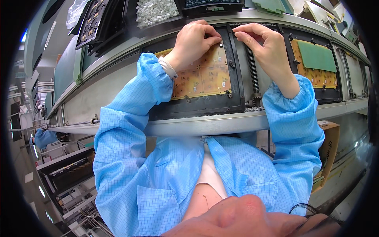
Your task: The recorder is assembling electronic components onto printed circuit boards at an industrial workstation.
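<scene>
My left hand [195, 42] reaches over a yellow-orange circuit board [201, 79] set in a black frame carrier [235, 89]. Its thumb and fingertips are pinched together at the board's far right corner, beside a small peg [221, 46] on the frame. Whatever lies between them, if anything, is hidden. To the right, my right hand [268, 43] hovers over the gap between two carriers. Thumb and index fingertip come together in a pinch there; anything held is too small to make out. Black clips [229, 94] sit along the board's edges.
At the back stand a bin of small white parts [157, 12] and a bin of dark parts [211, 4]. A second carrier [337, 90] on the right bears a board under a green sheet [318, 56]. The conveyor's metal rail [209, 125] runs before me; a cardboard box [329, 148] stands below right.
</scene>
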A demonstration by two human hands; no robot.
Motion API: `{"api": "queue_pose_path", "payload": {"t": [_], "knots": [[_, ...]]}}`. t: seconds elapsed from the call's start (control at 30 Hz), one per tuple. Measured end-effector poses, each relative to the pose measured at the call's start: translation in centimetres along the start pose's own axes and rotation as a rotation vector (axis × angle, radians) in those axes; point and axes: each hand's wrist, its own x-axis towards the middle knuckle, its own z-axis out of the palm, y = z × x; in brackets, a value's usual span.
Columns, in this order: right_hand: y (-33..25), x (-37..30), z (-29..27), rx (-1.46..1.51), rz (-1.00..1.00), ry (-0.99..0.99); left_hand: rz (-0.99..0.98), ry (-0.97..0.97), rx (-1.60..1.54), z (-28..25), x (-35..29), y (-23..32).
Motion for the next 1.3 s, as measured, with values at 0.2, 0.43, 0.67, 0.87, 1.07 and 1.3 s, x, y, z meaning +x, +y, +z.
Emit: {"api": "queue_pose_path", "payload": {"t": [0.2,0.43,0.67,0.87,1.07,1.3], "knots": [[0.3,0.0,0.0,-0.015,0.001,-0.018,-0.022,0.004,-0.029,0.2,0.2,-0.1],[-0.1,0.1,-0.5,0.032,0.011,-0.026,0.022,0.096,-0.047,-1.1,0.2,0.5],[-0.3,-0.1,-1.0,0.037,0.132,-0.03,0.059,0.701,0.326,-8.6,5.2,-5.1],[0.9,-0.2,-0.7,0.027,0.13,-0.052,-0.361,0.192,0.732,-7.7,8.9,-10.3],[1.0,0.0,-1.0,0.018,0.148,-0.071,-0.072,0.231,0.7,-7.8,8.4,-12.0],[2.0,-0.1,-0.7,0.332,0.32,-0.145,0.053,0.273,0.593,-9.0,6.2,-9.3]]}}
